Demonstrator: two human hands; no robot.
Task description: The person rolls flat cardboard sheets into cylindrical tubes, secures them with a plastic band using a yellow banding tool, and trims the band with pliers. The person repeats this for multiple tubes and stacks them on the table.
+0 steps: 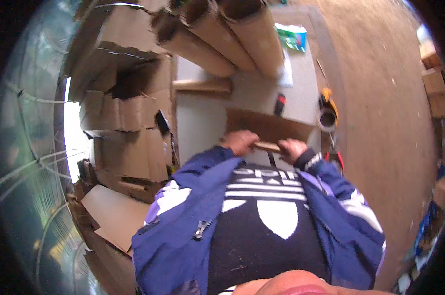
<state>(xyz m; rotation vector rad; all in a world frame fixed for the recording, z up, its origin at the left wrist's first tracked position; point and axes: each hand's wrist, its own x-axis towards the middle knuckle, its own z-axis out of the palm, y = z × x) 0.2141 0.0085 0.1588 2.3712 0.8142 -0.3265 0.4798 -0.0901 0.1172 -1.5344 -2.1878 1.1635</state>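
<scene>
My left hand (242, 142) and my right hand (292, 149) are closed on the near edge of a brown cardboard sheet (266, 127), close to my body. Between them, that edge looks curled into a narrow roll. The rest of the sheet spreads away from me over the light grey tabletop (198, 123). Just beyond it lies a red and black tool (280, 104), seemingly a box cutter. To the right of the sheet is a yellow tape dispenser (329, 105) with a roll of tape. Something red (334, 160), partly hidden, sits beside my right sleeve.
Several brown cardboard tubes (252, 42) stand at the table's far side. A thinner cardboard tube (202, 86) lies before them. A green packet (292, 37) rests at the far right. Cardboard boxes (129, 152) and sheets (114, 211) crowd the left; more boxes (434, 88) stand far right.
</scene>
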